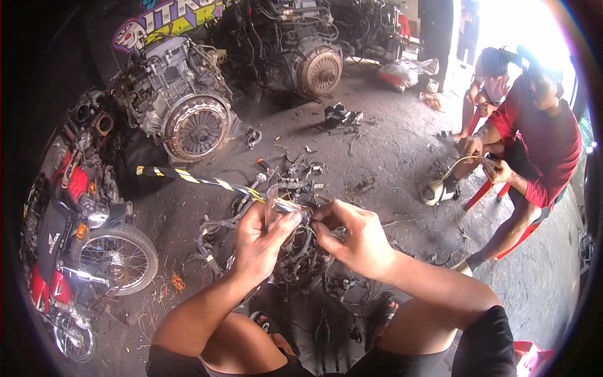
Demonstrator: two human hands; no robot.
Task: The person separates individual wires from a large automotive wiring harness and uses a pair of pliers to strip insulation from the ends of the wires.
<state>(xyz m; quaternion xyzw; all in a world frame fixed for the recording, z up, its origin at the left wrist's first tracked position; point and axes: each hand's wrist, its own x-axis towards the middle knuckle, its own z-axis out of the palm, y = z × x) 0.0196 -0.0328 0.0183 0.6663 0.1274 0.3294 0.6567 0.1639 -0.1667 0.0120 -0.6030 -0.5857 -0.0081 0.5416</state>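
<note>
My left hand (pixel 262 235) is closed, its thumb pressing a bundle of wires against the fingers. A long sleeve with black, yellow and white stripes (pixel 217 182) runs from that hand out to the left. A flat, shiny, blade-like piece (pixel 271 206) stands up between its fingers; I cannot make out its exact kind. Close by on the right, my right hand (pixel 352 235) pinches a thin wire with thumb and forefinger. Beneath both hands a tangled wiring harness (pixel 295 254) with connectors lies on the floor between my feet.
Engines (pixel 198 125) stand along the back left, another engine (pixel 320 69) farther back. A red motorcycle (pixel 119 257) is at the left. A person in a red shirt (pixel 540 138) sits at the right handling a wire, another person (pixel 493 81) behind. Pliers (pixel 323 330) lie between my feet.
</note>
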